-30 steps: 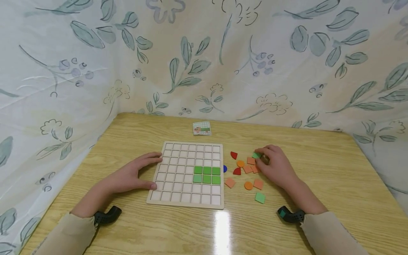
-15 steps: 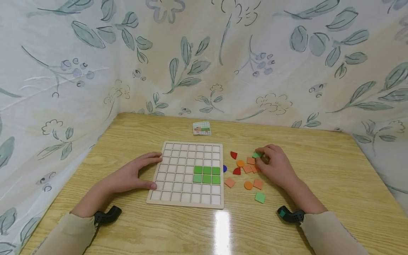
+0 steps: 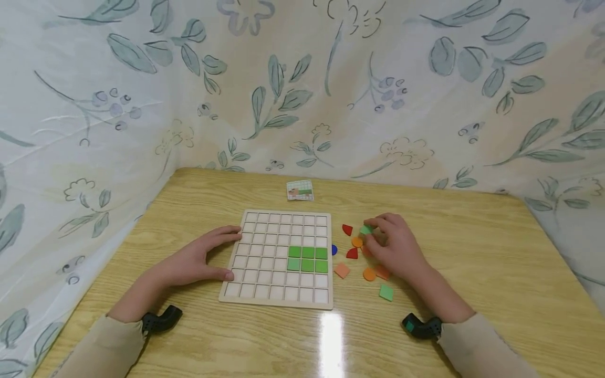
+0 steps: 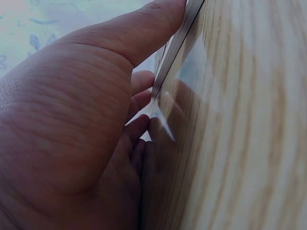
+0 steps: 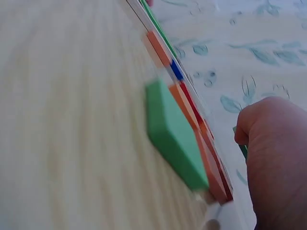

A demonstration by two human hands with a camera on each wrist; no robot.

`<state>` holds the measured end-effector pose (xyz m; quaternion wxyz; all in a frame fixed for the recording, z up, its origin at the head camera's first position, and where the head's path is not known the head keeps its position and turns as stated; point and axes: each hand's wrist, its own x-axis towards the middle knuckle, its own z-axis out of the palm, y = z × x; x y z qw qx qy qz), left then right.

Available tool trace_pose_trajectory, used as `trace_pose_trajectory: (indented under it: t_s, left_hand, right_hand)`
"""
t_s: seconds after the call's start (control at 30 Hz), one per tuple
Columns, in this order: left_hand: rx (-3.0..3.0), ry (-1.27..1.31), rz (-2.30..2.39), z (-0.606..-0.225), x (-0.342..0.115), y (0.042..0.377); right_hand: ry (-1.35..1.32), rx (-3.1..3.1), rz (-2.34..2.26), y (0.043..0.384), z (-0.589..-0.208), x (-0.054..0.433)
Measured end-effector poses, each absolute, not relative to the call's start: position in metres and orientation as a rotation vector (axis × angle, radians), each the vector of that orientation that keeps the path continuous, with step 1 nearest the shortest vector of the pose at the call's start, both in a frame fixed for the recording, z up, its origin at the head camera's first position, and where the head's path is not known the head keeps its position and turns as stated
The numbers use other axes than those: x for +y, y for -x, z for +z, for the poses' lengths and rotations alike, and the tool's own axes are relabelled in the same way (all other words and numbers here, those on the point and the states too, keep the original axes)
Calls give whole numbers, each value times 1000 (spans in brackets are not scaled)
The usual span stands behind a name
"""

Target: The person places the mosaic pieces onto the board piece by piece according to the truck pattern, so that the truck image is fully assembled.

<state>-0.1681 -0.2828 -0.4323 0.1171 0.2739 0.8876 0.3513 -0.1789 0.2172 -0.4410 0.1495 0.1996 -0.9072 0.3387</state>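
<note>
A wooden grid board [image 3: 260, 275] lies on the table, a block of green square tiles [image 3: 307, 252] filling several cells at its right. At the board's left edge rests my left hand [image 3: 189, 259], thumb on the rim and fingers spread along the side. My right hand [image 3: 397, 247] pinches a light green square tile [image 3: 366, 230] between thumb and fingertips, over the loose pieces. In the right wrist view that tile's edge [image 5: 241, 143] shows past the thumb. Another light green tile [image 3: 386, 292] lies nearer me. Some orange pieces are partly hidden under the right hand.
Between board and right hand lie red quarter-circles [image 3: 352, 254], orange circles [image 3: 369, 274], a salmon square [image 3: 342, 270] and a blue piece [image 3: 334, 250] against the board's edge. A small picture card [image 3: 300, 190] lies behind the board. Patterned cloth [image 3: 302, 94] hangs behind the table.
My right hand has moved left toward the board, carrying the light green square tile with it. The left hand stays at the board's edge.
</note>
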Motion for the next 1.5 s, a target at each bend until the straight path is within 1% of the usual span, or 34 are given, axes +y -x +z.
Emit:
trace_pose_trajectory:
  t_s: [0.23,0.5,0.97,1.27,1.5]
  left_hand:
    - [2603,-801,1036,-435,-284,167]
    - [2608,-828,1034,-437,-283,167]
    - [2611,-813,1039,-436,-282,166]
    - [2612,-812,1030,-435,-282,166]
    - [2607,-818,1038,-434,-282,165]
  right_hand:
    - [-656,-2600,943,175,-438,195]
    - [-856,-2499,907,169,-442,158]
    - [-1107,-2428,842,158,-440,98]
    - [-1195,-2402,850,156,-439,75]
    - [-1208,-2456,808,153,-438,66]
